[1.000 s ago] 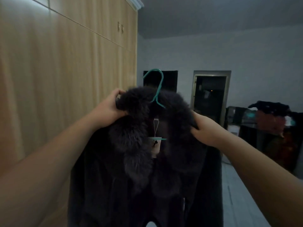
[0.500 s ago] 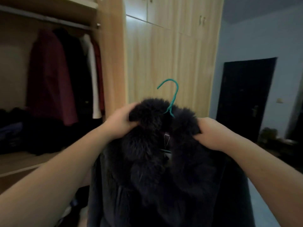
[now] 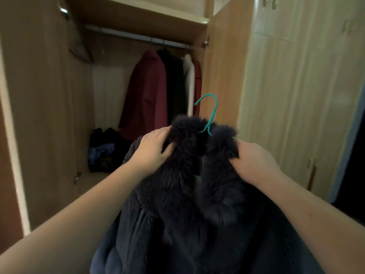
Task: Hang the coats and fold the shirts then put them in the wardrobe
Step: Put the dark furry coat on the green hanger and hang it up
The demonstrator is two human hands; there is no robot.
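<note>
Gripping the dark coat (image 3: pixel 197 194) by its fur collar with left hand (image 3: pixel 152 149) and right hand (image 3: pixel 254 158), teal hanger hook (image 3: pixel 210 113) upright between them, wardrobe rail (image 3: pixel 138 37) up-left, nearer the left hand.

Only 1 view exists, from a wide-angle camera on the person's head. It looks forward and slightly down, straight into the open wardrobe (image 3: pixel 49 115), whose rail (image 3: pixel 138 37) crosses the far upper part. Both forearms reach in from the near bottom corners, and the dark coat (image 3: pixel 187 214) sits very near the lens, filling the lower centre.
</note>
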